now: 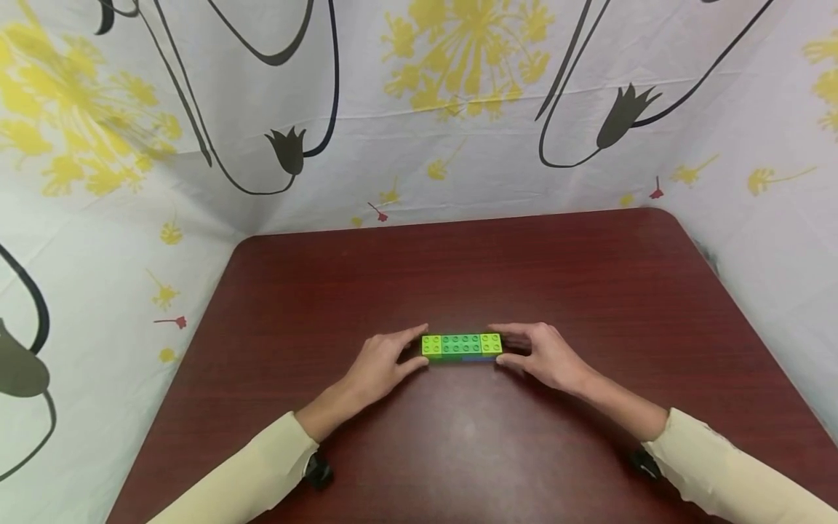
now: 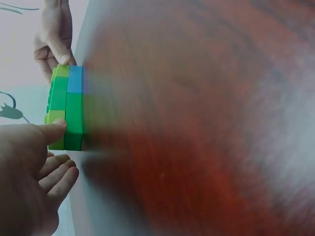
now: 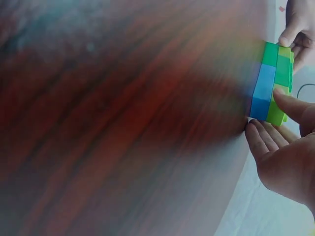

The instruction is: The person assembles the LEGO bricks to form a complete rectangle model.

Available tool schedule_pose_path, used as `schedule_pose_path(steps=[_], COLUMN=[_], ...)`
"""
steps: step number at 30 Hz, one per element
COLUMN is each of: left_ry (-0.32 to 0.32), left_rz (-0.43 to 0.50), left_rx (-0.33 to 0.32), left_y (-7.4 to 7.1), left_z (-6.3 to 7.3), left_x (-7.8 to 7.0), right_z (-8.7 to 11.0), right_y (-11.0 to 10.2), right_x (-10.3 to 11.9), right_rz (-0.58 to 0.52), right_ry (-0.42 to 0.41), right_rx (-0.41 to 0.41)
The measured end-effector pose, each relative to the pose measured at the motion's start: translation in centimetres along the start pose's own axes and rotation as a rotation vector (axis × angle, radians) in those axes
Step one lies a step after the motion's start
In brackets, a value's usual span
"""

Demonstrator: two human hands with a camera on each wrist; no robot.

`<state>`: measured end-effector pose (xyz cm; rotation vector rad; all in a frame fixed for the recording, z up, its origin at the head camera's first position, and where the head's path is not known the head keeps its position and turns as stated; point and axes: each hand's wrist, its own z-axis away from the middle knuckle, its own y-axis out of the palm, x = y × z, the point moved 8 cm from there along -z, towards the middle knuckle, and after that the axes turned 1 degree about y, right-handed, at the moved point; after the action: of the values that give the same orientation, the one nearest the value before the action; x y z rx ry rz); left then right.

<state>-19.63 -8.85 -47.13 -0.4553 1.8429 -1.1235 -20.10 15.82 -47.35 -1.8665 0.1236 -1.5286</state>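
On the table lies a low bar of toy building bricks [image 1: 461, 345]. Its studded top layer has a lime brick at each end and a green one between. Underneath, a green brick [image 2: 74, 120] forms the left part and a blue brick [image 3: 263, 91] the right. My left hand [image 1: 374, 370] holds the left end, thumb along the front and index finger toward the back. At the right end my right hand [image 1: 553, 356] holds the bar likewise, its thumb on the front of the lime brick. The bar partly hides the fingertips behind it.
The dark red-brown table [image 1: 458, 276] has rounded far corners. White cloth [image 1: 366, 175] with yellow and grey flower prints hangs behind it and at both sides. Dark devices sit under both cream sleeves [image 1: 242, 473], at the wrists.
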Motion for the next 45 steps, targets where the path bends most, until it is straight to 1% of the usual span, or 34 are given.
schedule_pose_path(steps=[3,8,11,15,19,25,29,33,40,45], left_ry=[-0.013,-0.001,0.005,0.001,-0.037,-0.142,-0.183,-0.216,-0.229,-0.253], left_rz=[-0.007,0.004,0.036,0.091,0.131,0.202,0.205,0.207,0.169,0.143], left_rx=[-0.007,-0.038,-0.068,-0.109,-0.129,-0.114,-0.112,-0.112,-0.139,-0.147], left_y=[0.4,0.4,0.1,-0.4,-0.7,-0.6,-0.5,-0.6,-1.2,-1.3], left_z=[0.3,0.5,0.4,-0.1,-0.7,-1.6,-2.1,-2.5,-3.2,-3.6], left_x=[0.0,-0.2,-0.2,0.0,0.5,1.6,2.1,2.5,2.7,2.9], right_z=[0.1,0.1,0.0,-0.4,-1.1,-2.2,-2.8,-3.3,-3.9,-4.3], right_y=[0.0,0.0,-0.2,-0.5,-1.0,-1.3,-1.6,-2.0,-2.6,-2.8], right_x=[-0.1,0.0,0.0,-0.1,-0.5,-1.3,-1.5,-1.3,-1.3,-1.3], right_rz=[-0.013,-0.024,-0.015,0.004,0.009,-0.007,0.01,0.029,0.106,0.143], right_ry=[-0.003,-0.017,-0.002,0.023,0.055,0.113,0.131,0.14,0.15,0.154], right_rx=[-0.008,-0.03,-0.048,-0.081,-0.106,-0.109,-0.134,-0.161,-0.206,-0.229])
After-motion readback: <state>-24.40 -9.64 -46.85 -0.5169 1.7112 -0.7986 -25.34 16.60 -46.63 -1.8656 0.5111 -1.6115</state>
